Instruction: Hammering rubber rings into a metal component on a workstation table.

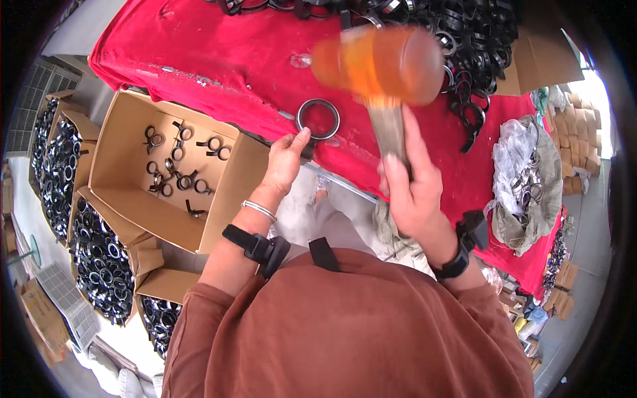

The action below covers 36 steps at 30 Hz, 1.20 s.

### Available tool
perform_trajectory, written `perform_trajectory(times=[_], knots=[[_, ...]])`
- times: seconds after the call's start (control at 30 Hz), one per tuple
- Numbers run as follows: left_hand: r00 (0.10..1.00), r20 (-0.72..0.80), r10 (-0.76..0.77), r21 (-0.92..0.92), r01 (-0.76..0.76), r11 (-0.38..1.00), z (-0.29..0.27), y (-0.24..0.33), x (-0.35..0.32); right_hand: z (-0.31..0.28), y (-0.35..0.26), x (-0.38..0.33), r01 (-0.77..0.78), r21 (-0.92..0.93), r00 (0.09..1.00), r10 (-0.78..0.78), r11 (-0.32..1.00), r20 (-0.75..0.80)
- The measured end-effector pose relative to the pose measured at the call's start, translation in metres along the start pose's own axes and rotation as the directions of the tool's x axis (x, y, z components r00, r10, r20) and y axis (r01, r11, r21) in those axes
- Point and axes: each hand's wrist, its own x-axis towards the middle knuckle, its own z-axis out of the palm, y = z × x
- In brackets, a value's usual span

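Gripped in my right hand (415, 182) is the wooden handle of a mallet (378, 63) with an orange, see-through head, blurred by motion above the red cloth. My left hand (286, 156) pinches the near side of a black ring-shaped clamp (318, 119) with a shiny metal inner band. That ring lies at the edge of the red-covered table (239, 73), and its lower part is partly hidden by my thumb and fingers. The mallet head is to the right of the ring and farther off, apart from it.
A large pile of similar black rings (464, 40) covers the table's far right. Left of me, an open cardboard box (219, 192) holds several rings; fuller boxes (99, 259) stand beyond. A sack with clear plastic (514, 156) sits at the right.
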Motion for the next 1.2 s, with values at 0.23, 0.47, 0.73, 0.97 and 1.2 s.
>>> perform_trajectory(times=[0.23,0.47,0.73,0.97,1.2], knots=[[0.998,-0.057,0.036,-0.028,-0.038,0.999,0.012,0.002,-0.003,0.031,0.046,0.054,-0.013,-0.325,0.969,0.092,0.946,0.227],[0.998,-0.060,0.006,0.012,-0.005,1.000,-0.010,-0.015,0.005,0.000,-0.019,0.051,-0.114,0.044,0.993,0.114,0.992,-0.005],[0.995,0.094,-0.045,-0.050,0.050,0.997,0.005,0.002,0.009,-0.010,0.059,0.038,-0.400,-0.146,0.916,0.401,0.905,-0.024],[0.990,0.046,0.136,0.039,-0.138,0.990,-0.003,-0.006,0.006,-0.012,0.046,-0.027,-0.056,-0.065,0.998,0.057,0.996,0.010],[0.999,0.042,-0.029,-0.055,0.031,0.998,-0.002,-0.041,0.020,0.006,0.058,-0.059,-0.181,-0.130,0.981,0.189,0.975,0.049]])
